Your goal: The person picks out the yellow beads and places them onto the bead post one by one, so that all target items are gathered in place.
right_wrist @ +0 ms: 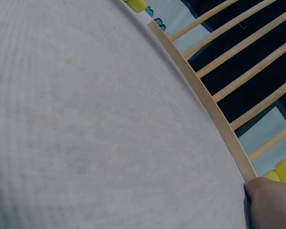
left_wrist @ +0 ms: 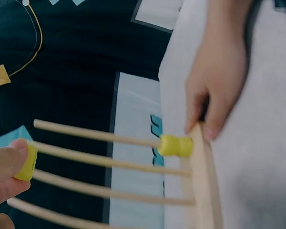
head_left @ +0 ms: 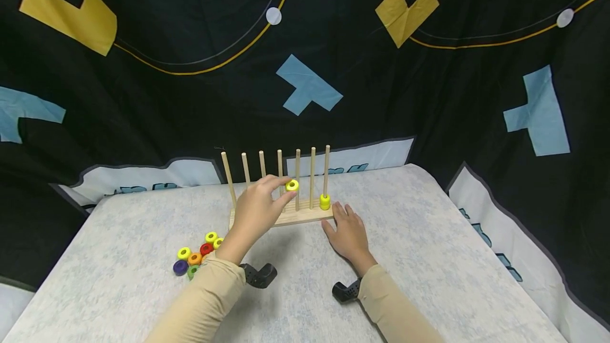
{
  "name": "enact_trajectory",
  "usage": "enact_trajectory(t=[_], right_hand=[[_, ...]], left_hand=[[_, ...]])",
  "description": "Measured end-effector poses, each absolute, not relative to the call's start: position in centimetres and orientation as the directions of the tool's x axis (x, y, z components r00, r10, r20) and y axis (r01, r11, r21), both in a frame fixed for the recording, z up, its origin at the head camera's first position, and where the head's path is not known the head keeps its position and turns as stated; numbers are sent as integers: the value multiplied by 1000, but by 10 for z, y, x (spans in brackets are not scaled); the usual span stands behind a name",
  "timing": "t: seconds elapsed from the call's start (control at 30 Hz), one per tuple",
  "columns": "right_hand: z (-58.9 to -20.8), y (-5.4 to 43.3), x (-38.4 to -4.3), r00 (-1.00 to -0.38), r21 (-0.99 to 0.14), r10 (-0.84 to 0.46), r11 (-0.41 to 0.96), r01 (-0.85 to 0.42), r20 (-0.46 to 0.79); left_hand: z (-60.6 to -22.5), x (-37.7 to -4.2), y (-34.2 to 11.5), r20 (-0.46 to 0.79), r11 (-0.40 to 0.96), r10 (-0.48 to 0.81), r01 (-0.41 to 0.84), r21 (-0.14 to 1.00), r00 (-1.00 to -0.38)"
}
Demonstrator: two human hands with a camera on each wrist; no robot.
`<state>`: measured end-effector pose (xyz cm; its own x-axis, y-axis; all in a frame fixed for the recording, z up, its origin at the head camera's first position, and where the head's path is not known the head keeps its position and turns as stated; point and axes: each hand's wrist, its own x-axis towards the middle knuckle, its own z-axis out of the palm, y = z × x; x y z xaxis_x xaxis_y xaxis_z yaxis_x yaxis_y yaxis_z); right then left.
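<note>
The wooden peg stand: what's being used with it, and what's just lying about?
For the job:
wooden peg stand, right hand holding it
yellow ring pinched in the left hand
two yellow rings on the end peg
loose coloured rings, probably

Just around:
black curtain
blue patches

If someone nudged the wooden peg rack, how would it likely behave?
The wooden peg rack would probably move as one stiff piece, its straight pegs standing in a single base. It might tip, since the pegs are tall and the base narrow. The right hand gripping its end could limit sliding.
</note>
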<state>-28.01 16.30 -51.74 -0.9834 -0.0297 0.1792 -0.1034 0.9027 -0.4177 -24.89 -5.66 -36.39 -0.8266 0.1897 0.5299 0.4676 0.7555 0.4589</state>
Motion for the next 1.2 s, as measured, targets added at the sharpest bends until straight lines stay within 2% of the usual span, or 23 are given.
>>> enact_trajectory(t=[0.57, 0.9, 1.2], right_hand=[[-518, 167, -283, -981, -393, -49, 912, -121, 186], [-520, 167, -282, -981, -394, -50, 911, -123, 189], [-518, 168, -282, -982, -380, -64, 916, -129, 180]], left_hand=[[-319, -288, 7, 541, 746, 143, 449, 491, -829], [-316, -304, 26, 537, 784, 132, 419, 457, -833], [-319, -311, 36, 494, 812, 116, 369, 453, -862]])
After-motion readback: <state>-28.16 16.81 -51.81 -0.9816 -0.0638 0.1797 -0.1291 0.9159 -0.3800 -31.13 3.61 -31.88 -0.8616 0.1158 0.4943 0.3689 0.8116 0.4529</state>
